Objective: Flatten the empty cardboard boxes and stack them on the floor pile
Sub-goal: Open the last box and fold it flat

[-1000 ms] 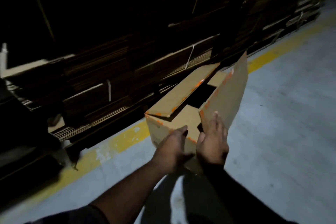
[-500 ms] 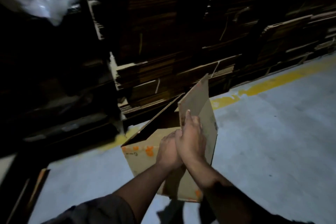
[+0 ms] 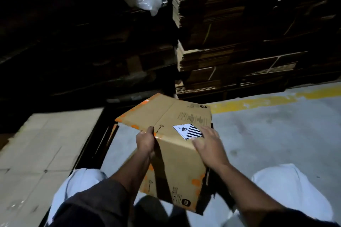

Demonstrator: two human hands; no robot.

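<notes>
Box (image 3: 177, 155) now swung down between the knees; left hand (image 3: 145, 141) gripping its edge, right hand (image 3: 207, 142) flat on top

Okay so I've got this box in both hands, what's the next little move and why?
Probably press down with the right hand, lying flat by the striped label, while the left hand grips the box's left edge. The box still bends along a crease, so it isn't fully flat for the cardboard pile on your left.
</notes>
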